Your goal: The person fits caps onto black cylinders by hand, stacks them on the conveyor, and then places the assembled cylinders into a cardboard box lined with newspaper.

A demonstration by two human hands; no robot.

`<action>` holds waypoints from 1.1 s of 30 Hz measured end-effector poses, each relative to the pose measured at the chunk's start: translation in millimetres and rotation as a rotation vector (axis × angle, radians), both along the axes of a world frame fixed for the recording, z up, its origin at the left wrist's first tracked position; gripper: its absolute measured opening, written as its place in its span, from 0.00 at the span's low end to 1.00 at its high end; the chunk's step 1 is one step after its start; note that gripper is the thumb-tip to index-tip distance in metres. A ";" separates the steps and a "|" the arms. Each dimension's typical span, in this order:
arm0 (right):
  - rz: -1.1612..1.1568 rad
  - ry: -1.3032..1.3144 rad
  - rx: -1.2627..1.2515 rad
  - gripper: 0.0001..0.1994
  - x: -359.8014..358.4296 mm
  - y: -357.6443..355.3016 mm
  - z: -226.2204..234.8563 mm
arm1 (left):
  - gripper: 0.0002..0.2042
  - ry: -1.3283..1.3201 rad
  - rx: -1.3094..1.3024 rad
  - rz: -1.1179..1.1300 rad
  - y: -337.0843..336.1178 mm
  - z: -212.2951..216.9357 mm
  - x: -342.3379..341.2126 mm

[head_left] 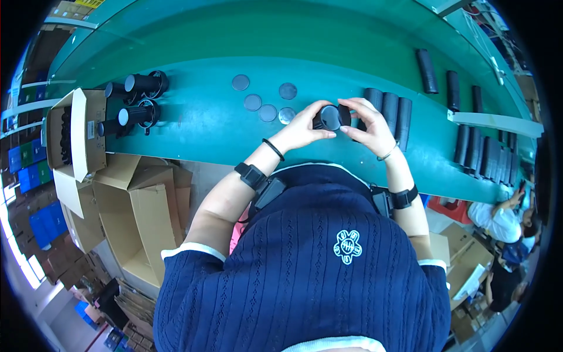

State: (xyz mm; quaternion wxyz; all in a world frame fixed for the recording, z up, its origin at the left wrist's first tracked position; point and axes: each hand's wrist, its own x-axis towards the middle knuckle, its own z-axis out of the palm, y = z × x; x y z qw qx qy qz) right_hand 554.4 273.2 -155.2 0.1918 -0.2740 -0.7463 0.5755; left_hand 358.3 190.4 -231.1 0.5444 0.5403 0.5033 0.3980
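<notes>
Near the front of the green table, my left hand (304,128) is closed around a short black cylindrical part (330,118) with a glossy round face turned up. Beside it, my right hand (375,134) pinches a thin black disc (345,115) on edge against the part's right side. Several loose round discs lie flat to the left, among them a dark disc (288,91) and a shinier disc (287,115). Close to my right hand, long black rolls (390,108) that look like stacked discs lie side by side; my fingers partly cover the nearest one.
Black cylindrical assemblies with rings (139,115) stand at the table's left end. Next to them is a cardboard box (88,135) holding black parts, with an open carton (141,229) below. More black rolls (484,154) lie at the right, past a pale metal bar (498,124). Other people sit far right.
</notes>
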 end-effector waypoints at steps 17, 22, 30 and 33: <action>-0.039 -0.191 0.414 0.24 -9.3 -15.5 -8.5 | 0.30 0.126 0.117 -0.083 3.3 0.1 7.3; -0.027 -0.280 0.491 0.23 -16.0 -18.8 0.1 | 0.30 0.065 0.108 -0.066 3.6 1.4 8.2; -0.013 -0.362 0.558 0.25 -22.3 -20.4 2.1 | 0.28 0.117 0.095 -0.103 3.6 5.7 5.8; 0.001 -0.382 0.524 0.24 -23.1 -18.6 3.6 | 0.27 0.107 0.087 -0.091 3.3 5.1 5.5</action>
